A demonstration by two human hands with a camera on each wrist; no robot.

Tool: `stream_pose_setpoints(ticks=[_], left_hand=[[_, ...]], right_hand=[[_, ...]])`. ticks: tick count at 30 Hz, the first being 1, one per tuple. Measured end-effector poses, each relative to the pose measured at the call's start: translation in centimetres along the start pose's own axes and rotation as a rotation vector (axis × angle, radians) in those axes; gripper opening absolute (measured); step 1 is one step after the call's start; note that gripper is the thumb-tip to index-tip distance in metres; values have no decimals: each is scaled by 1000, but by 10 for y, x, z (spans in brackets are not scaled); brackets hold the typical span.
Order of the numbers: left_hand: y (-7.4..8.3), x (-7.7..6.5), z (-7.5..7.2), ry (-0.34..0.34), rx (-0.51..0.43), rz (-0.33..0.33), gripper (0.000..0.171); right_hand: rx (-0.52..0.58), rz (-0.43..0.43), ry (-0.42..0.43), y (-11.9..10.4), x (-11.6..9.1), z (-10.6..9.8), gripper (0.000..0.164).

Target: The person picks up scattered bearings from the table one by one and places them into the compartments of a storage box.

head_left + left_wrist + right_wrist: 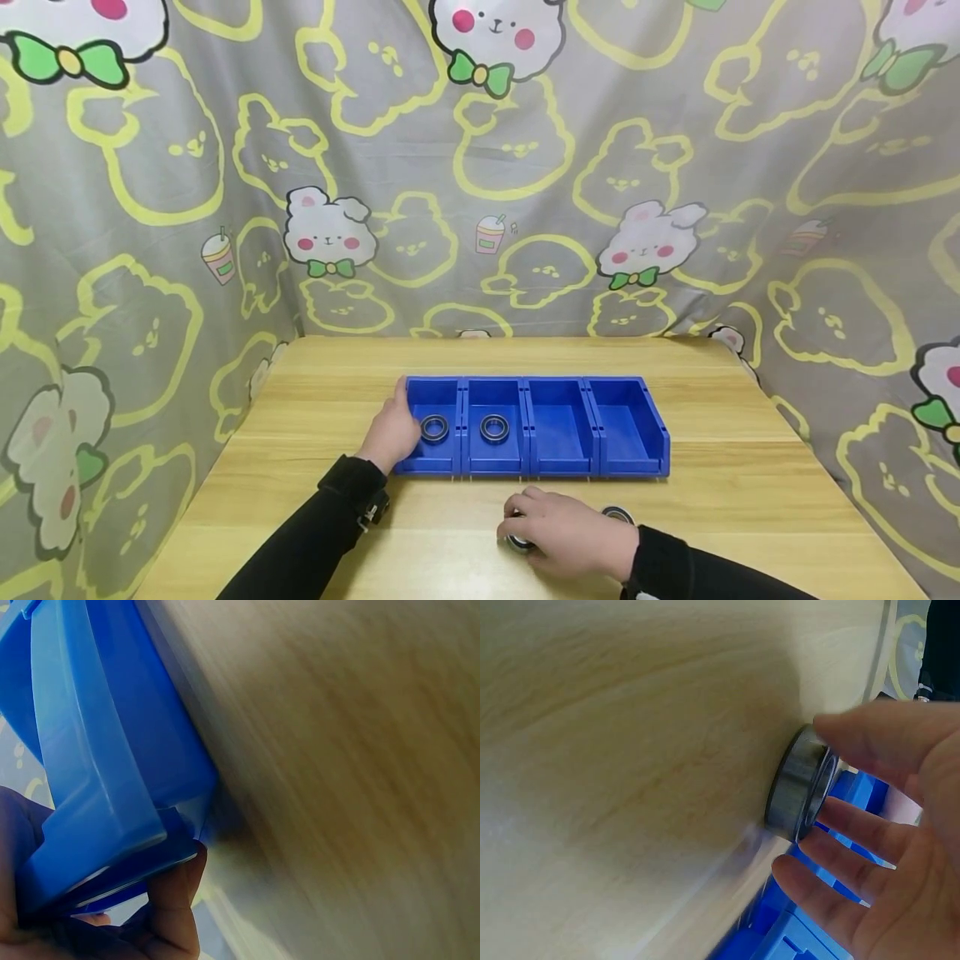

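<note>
A row of blue plastic bins (557,467) lies across the table. My left hand (392,432) grips the left wall of the leftmost bin (124,787), fingers curled round its edge in the left wrist view. One metal ring bearing (446,430) lies flat in that bin, and a second bearing (483,431) in the bin beside it. In front of the row, my right hand (566,531) holds another bearing (791,787) between thumb and fingertips, low over the tabletop. Partly hidden behind that hand is a further bearing (619,513) on the table.
The two right-hand bins (627,408) hold nothing visible. Under everything is a wood-grain table (720,500). Grey curtains (420,167) with yellow outlines and rabbit faces hang behind and at both sides.
</note>
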State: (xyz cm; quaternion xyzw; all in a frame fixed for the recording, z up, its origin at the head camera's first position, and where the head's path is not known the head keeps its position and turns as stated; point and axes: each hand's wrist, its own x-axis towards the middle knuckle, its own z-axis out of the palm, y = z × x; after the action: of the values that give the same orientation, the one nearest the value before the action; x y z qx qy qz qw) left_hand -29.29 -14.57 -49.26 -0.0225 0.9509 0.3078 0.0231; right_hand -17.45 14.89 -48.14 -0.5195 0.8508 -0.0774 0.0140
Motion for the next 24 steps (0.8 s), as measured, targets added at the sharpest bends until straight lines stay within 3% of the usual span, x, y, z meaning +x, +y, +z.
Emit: stream_pose_setpoints(ticks=[24], left_hand=[[1, -1, -2, 0, -5, -3, 80]], right_hand=[[-9, 36, -85, -3, 4, 0, 35]])
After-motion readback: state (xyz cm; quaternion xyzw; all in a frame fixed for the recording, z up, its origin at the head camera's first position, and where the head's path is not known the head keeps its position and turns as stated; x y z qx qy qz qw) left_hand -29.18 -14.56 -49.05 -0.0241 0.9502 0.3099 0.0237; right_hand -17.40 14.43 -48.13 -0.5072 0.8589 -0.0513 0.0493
